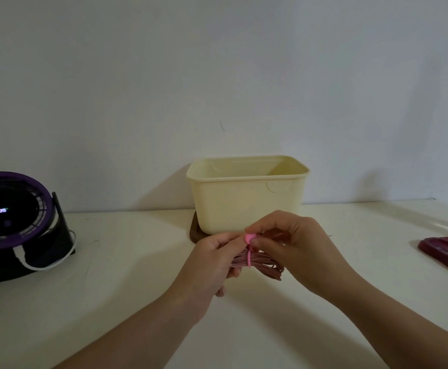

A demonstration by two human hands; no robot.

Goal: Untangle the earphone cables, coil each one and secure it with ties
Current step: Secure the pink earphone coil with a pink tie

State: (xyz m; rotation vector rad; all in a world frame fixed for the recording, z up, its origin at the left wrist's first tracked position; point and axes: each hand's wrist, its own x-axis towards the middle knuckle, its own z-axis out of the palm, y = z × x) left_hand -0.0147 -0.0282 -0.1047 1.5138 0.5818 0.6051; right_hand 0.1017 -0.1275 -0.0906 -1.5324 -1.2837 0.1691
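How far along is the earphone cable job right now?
Done: this mauve cable is coiled. In hand: the left hand holds the coil while the right hand pinches the pink tie looped around it. Left: closing the tie; no other earphones in view.

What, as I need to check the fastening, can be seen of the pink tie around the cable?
The pink tie is a thin, bright pink strap that looks like soft rubber or silicone, with a rounded head at its top end. It runs upright, looped around the middle of the coiled cable. The right hand pinches its head with its fingers, while the left hand grips the coil. It is held above the table. Whether it is fully fastened cannot be told.
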